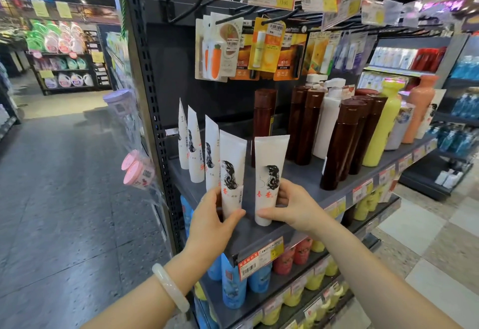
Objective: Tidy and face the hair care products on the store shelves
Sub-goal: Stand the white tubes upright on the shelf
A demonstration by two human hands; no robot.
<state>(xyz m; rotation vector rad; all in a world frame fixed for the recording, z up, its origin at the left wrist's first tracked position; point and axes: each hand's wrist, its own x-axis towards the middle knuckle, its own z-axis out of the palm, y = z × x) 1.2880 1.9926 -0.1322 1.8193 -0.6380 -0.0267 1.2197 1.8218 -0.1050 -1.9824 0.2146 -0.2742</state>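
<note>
Several white hair-care tubes printed with a black-haired figure and red characters stand cap-down on the grey shelf (305, 173). My left hand (211, 214) grips the base of the front-left tube (232, 165), thumb across its front. My right hand (293, 205) grips the base of the front-right tube (269, 170), which faces forward. Three more tubes (197, 144) stand in a row behind the left one, turned sideways. Dark brown bottles (342, 144), a white pump bottle (328, 118) and a yellow bottle (381, 126) stand further right on the same shelf.
Carded cosmetics (220, 51) hang on pegs above the shelf, under price tags. Blue, red and yellow bottles (233, 284) fill the shelves below. Pink jars (137, 170) hang in a clear bag on the upright at left. An open aisle floor lies to the left.
</note>
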